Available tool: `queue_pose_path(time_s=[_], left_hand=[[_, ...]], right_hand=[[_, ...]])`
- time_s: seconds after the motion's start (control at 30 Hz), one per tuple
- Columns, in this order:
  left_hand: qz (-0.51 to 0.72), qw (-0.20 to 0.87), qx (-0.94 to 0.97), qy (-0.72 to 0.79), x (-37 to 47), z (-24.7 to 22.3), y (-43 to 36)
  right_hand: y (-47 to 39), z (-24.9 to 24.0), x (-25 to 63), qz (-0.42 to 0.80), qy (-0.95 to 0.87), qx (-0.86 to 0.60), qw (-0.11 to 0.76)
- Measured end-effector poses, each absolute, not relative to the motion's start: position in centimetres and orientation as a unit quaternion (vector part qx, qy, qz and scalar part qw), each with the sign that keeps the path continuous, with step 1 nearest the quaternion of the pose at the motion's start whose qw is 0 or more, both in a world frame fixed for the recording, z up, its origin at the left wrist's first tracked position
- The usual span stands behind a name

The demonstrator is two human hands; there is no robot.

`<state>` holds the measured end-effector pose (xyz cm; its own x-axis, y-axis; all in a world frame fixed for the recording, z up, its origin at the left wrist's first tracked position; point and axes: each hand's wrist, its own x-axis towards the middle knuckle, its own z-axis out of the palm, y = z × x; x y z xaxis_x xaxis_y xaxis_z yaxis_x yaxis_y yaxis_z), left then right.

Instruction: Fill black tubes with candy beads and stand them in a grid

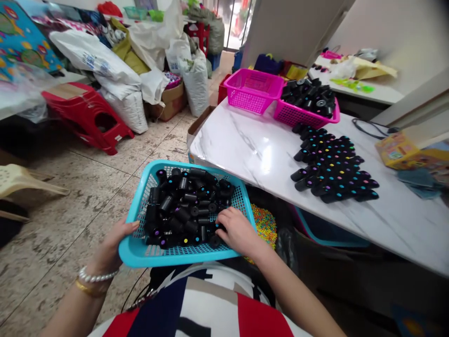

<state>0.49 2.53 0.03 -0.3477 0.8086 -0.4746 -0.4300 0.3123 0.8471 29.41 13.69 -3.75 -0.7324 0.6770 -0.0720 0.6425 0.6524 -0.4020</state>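
A light-blue plastic basket (135, 255) is held close to my body, filled with small black cylinders (182, 215), several with coloured dots on their ends. My left hand (117, 238) grips the basket's left rim, thumb over the top and the other fingers hidden beneath. Inside the right part of the basket, my right hand (235, 229) rests among the cylinders. Its fingers are curled down, and what they hold, if anything, is hidden. On the marble-patterned table (238, 145), many similar black cylinders (333, 164) stand grouped in slanting rows, coloured dots facing up.
Two pink baskets, an empty one (254, 89) and one filled with black parts (308, 117), stand at the table's far end. Small colourful beads (264, 224) lie below its edge. A red stool (87, 114) and white sacks (115, 79) occupy the floor to the left.
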Motion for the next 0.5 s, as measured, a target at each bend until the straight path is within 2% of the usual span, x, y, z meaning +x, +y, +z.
queue_pose_path(time_s=[0.07,0.13,0.23,0.37,0.43,0.5], left_hand=[[0.563,0.547,0.155,0.6,0.5,0.1,2.5],[0.565,0.544,0.152,0.601,0.6,0.2,2.5],[0.569,0.545,0.147,0.598,0.9,0.2,2.6],[0.562,0.556,0.132,0.598,0.3,0.0,2.3],[0.555,0.548,0.114,0.616,-1.1,-0.2,1.9],[0.552,0.514,0.089,0.651,-3.0,-0.5,1.5]], right_hand=[[14.2,-4.1,29.6,0.219,-0.902,-0.367,0.057],[14.6,-4.3,29.9,0.256,-0.891,-0.358,0.11],[14.6,-3.9,30.9,0.382,-0.825,-0.359,0.21],[13.9,-2.6,33.5,0.545,-0.649,-0.388,0.361],[13.6,-2.5,35.6,0.552,-0.604,-0.405,0.408],[13.3,-3.1,38.0,0.506,-0.622,-0.45,0.393]])
